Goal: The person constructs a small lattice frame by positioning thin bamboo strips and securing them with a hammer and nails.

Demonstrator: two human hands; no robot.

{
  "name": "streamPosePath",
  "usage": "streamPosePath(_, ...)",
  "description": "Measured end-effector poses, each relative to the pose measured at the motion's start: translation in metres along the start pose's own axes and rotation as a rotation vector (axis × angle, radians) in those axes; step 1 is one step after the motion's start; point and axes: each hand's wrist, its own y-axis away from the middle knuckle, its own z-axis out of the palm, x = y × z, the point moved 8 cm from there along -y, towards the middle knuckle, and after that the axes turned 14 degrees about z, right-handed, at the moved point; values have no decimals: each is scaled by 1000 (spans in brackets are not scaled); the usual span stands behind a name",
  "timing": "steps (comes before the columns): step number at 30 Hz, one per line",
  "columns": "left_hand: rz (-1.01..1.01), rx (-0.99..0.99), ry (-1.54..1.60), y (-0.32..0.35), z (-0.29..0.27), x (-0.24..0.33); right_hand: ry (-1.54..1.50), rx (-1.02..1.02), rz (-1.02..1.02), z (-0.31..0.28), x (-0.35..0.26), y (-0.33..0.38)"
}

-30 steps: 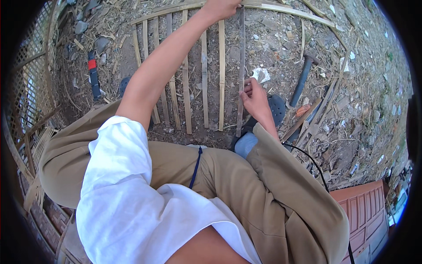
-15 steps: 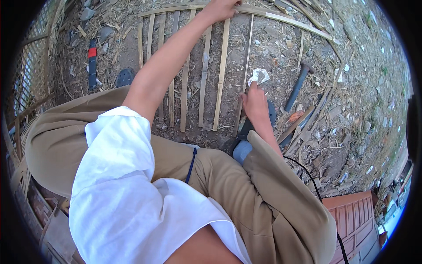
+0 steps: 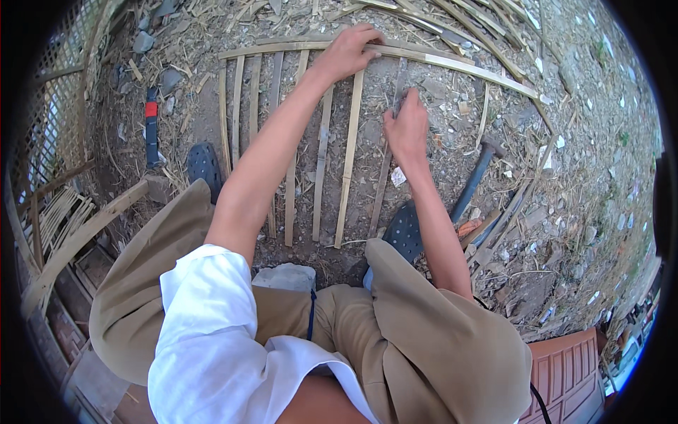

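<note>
A long curved bamboo strip [image 3: 452,62] runs across the far side, with several thin slats [image 3: 351,148] lying side by side from it toward me. My left hand [image 3: 349,53] reaches out over this cross strip, its fingers curled around the edge. To its right, my right hand [image 3: 407,134] pinches a darker, greyish slat [image 3: 382,187] near its upper part. That slat's far end lies by the cross strip, just right of my left hand; part of it is hidden under my right hand.
A hammer [image 3: 472,180] lies right of my right forearm, beside loose wood strips [image 3: 505,226]. More strips [image 3: 487,28] are piled at the far right. A black tool with a red band [image 3: 151,127] lies left. A pale stone block [image 3: 284,277] sits between my legs.
My right hand has moved away from me along the slat, and the white scrap near its fingers now lies by the wrist. My left hand now shows fully on the cross strip. The view has shifted.
</note>
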Motion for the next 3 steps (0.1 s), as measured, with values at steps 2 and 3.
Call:
streamPosePath(2, -67, 2, 39, 1, 5, -7, -41, -7, -8, -3, -1, -3)
streamPosePath(3, -87, 17, 43, 2, 7, -9, -46, -21, -3, -2, 0, -5)
